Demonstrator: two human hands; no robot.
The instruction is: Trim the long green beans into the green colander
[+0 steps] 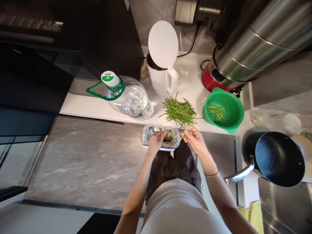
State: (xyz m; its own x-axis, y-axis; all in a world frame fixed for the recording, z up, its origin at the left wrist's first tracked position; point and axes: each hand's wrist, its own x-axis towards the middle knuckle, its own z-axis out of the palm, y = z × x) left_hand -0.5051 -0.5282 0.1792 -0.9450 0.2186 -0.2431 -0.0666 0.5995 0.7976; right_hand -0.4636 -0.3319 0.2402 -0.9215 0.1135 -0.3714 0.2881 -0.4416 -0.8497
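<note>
My right hand (194, 139) pinches one long, thin green vegetable stem (180, 140), which hangs down toward the bin. Over the lined waste bin (145, 142) at the counter's front edge, my left hand (156, 142) has its fingertips pressed together; what is in them is too small to tell. A pile of similar green stems (179, 110) lies on the counter just beyond my hands. To its right stands a green colander (232, 112) with some cut stem pieces (215, 112) inside. Dark scraps (168, 136) show in the bin.
Left of the pile are a large clear water bottle (131, 97) with a green handle and a white kettle (159, 78), its lid raised. A steel appliance with a red base (207, 78) stands behind the colander. At right sits a dark pot (280, 159), its handle pointing toward me.
</note>
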